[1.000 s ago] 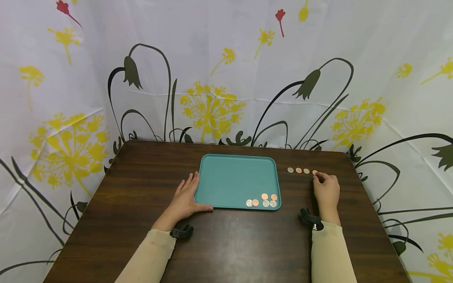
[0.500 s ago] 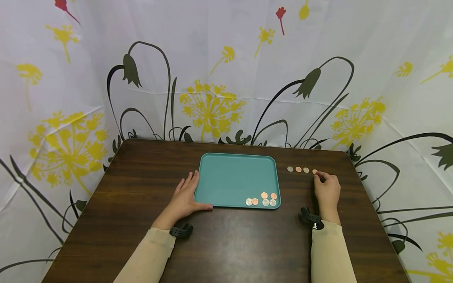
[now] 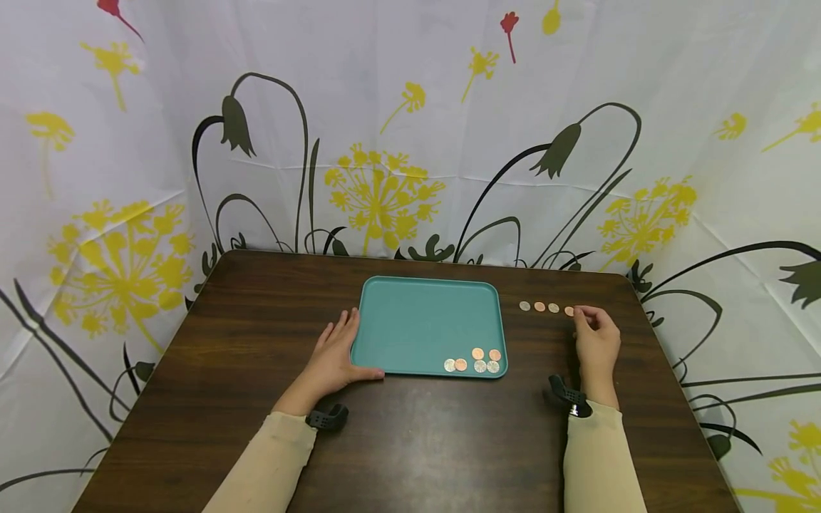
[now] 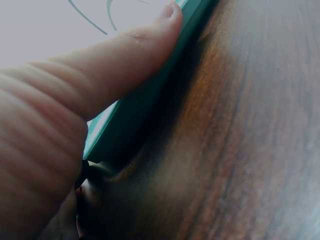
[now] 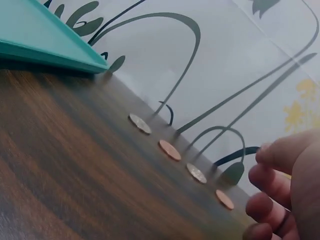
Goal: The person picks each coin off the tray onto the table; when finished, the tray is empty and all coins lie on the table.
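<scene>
A teal tray (image 3: 430,320) holds several silver and copper coins (image 3: 479,366) in its near right corner. Spread around the tray's near left corner is my left hand (image 3: 327,363), its thumb laid along the front edge; the left wrist view shows that thumb (image 4: 125,55) against the teal rim (image 4: 120,125). Right of the tray, silver and copper coins lie in a row on the table. My right hand (image 3: 598,349) hovers beside the row's rightmost copper coin (image 3: 569,311). In the right wrist view, this coin (image 5: 224,199) lies apart from the loosely bent fingers (image 5: 267,207), with nothing visible held.
The dark wooden table (image 3: 423,442) extends around the tray. Behind it hangs a white curtain (image 3: 398,78) with printed flowers. Each wrist wears a black band, the left one (image 3: 327,417) near the table's middle.
My right hand has let go of the rightmost copper coin and moved slightly right, its fingertips now off it. My left hand has stayed at the tray.
</scene>
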